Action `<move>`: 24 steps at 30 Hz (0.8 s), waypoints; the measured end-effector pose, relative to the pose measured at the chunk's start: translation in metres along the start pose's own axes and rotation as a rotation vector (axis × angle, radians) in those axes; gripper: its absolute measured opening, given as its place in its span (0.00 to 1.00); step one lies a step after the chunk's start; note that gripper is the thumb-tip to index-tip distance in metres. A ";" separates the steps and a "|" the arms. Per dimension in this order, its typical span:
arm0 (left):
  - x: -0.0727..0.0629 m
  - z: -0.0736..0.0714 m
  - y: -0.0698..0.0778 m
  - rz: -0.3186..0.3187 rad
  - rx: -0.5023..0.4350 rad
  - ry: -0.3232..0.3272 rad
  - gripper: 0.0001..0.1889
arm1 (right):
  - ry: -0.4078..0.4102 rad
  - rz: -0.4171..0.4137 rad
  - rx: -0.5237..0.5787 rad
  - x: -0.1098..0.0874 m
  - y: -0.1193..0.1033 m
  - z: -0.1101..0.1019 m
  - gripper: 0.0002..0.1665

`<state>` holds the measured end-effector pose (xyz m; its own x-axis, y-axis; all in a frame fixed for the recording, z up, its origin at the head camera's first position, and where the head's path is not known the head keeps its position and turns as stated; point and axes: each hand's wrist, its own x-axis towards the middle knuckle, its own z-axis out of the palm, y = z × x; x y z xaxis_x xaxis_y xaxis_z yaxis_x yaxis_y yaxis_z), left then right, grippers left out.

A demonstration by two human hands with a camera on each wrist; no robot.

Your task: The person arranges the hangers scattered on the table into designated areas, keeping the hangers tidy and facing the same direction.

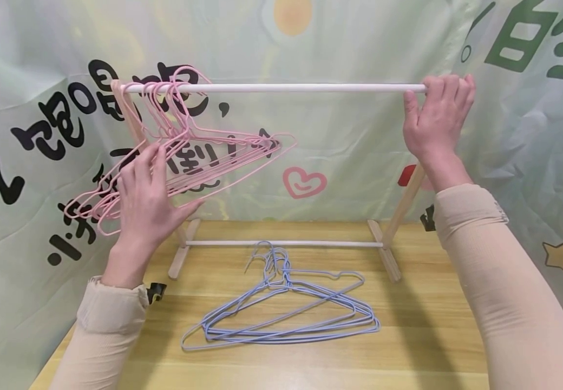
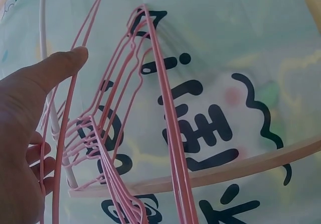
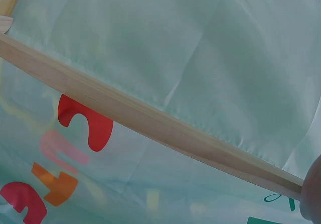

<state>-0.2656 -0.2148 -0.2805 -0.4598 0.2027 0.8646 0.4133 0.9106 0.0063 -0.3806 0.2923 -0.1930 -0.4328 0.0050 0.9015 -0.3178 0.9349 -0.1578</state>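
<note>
Several pink wire clothes hangers [image 2: 165,93] hang bunched at the left end of a white top rod [image 1: 301,88] on a small wooden-legged clothes rack. My left hand [image 1: 145,187] holds the nearest pink hanger [image 2: 61,148] by its side. In the left wrist view its thumb lies against the wire, with curled fingertips around it lower down. My right hand [image 1: 439,114] grips the rack's top right corner, where it hides the rod's end. Below, several blue wire hangers [image 1: 291,341] lie overlapped on the table, their hooks toward the rack.
The wooden table [image 1: 320,374] carries the rack's feet [image 1: 390,265] and its lower white bar [image 1: 311,244]. A slanted wooden upright [image 3: 150,118] runs down on the right. Printed fabric [image 1: 359,49] surrounds the back and both sides.
</note>
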 end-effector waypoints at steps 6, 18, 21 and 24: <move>-0.002 0.007 0.001 0.008 0.012 0.000 0.69 | -0.002 -0.001 -0.001 0.000 0.001 0.000 0.36; -0.014 0.022 -0.004 0.018 0.087 0.002 0.69 | -0.002 0.011 -0.003 0.001 0.002 0.000 0.37; -0.017 0.027 -0.004 0.010 0.088 0.022 0.67 | -0.002 0.014 -0.004 0.001 0.002 0.001 0.37; -0.020 0.032 -0.004 -0.011 0.080 0.033 0.64 | 0.006 -0.001 -0.004 0.000 0.002 0.002 0.37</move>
<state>-0.2832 -0.2108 -0.3140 -0.4375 0.1821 0.8806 0.3435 0.9389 -0.0235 -0.3828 0.2937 -0.1939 -0.4277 0.0066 0.9039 -0.3145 0.9364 -0.1556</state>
